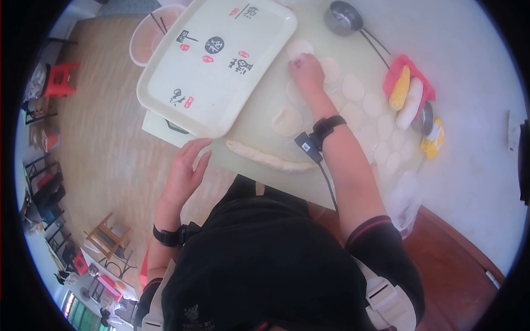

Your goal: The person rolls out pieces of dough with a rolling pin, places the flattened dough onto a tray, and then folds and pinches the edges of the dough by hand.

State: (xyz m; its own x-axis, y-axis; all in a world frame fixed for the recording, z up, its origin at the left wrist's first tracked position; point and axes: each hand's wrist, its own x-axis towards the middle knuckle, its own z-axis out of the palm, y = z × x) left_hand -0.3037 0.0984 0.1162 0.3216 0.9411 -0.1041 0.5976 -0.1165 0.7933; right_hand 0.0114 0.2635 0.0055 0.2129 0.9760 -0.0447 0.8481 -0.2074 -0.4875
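Far to the left of both hands, a red stool stands on the floor. Up and to the left of the left hand, a pink bowl holds a pair of dark chopsticks. What else is in it cannot be made out.

The left hand is released. Its fingers are loosely spread at the near edge of the pale board and grasp nothing. Just above those fingers lies the corner of a white tray, which carries nothing. The tray is printed with black brush characters and small red seal marks, including one white character inside a black disc, but all are too small to read with certainty.

Between the two hands, a dough rope lies along the board's near side. A flattened disc sits just past it.

The right hand, with a black strap on its wrist, reaches forward. Its fingertips touch a dough round beside the tray's right rim. The fingers are tucked under the hand, so I cannot tell whether they pinch the round or only press on it. More rounds are scattered on the board to the right of this hand.

Beyond and to the right stands a metal pot whose contents are unclear. Further right, a pink cloth bears a yellow piece and a white piece.
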